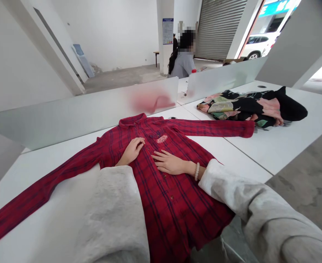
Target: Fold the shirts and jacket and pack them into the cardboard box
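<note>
A red plaid long-sleeved shirt lies front up with its sleeves spread on the white table, its lower hem hanging past the near edge. The collar points to the far side, and a pale round emblem marks the chest. My left hand is closed, fingers and thumb drawn together on the shirt's front placket below the collar. Flat on the shirt, to the right of the placket, rests my right hand with its fingers apart, a beaded bracelet on the wrist. Several buttons show below it.
At the right, a black floral garment lies bunched on the white table, near the shirt's cuff. Frosted divider panels run along the far edge. Beyond them sits a person in a grey top. A water dispenser stands by the wall.
</note>
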Demonstrator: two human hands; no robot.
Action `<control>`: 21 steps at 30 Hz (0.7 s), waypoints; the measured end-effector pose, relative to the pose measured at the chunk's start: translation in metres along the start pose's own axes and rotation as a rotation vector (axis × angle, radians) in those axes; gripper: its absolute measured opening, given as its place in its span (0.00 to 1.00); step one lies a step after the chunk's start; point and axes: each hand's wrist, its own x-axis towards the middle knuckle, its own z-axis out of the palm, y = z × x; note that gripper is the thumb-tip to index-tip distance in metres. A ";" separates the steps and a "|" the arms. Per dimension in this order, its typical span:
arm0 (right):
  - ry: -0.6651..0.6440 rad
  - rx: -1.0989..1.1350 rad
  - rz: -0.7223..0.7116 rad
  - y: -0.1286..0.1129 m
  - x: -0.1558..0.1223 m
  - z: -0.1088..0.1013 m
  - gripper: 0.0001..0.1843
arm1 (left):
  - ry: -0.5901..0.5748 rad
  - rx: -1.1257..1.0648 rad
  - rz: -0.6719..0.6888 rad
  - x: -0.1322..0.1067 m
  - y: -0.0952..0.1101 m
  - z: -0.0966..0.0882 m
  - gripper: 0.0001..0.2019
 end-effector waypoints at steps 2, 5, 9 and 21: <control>0.014 -0.006 -0.015 0.001 -0.001 0.001 0.19 | -0.062 0.029 0.014 0.001 0.002 0.010 0.11; 0.029 0.001 -0.040 0.003 -0.002 0.001 0.18 | -0.136 0.074 0.013 0.001 0.006 0.025 0.16; 0.086 0.052 -0.051 0.003 0.000 -0.001 0.20 | -0.122 0.341 -0.079 -0.002 0.004 0.033 0.27; -0.016 -0.070 -0.314 -0.017 -0.016 -0.009 0.29 | -0.186 0.532 -0.147 0.001 0.013 0.030 0.27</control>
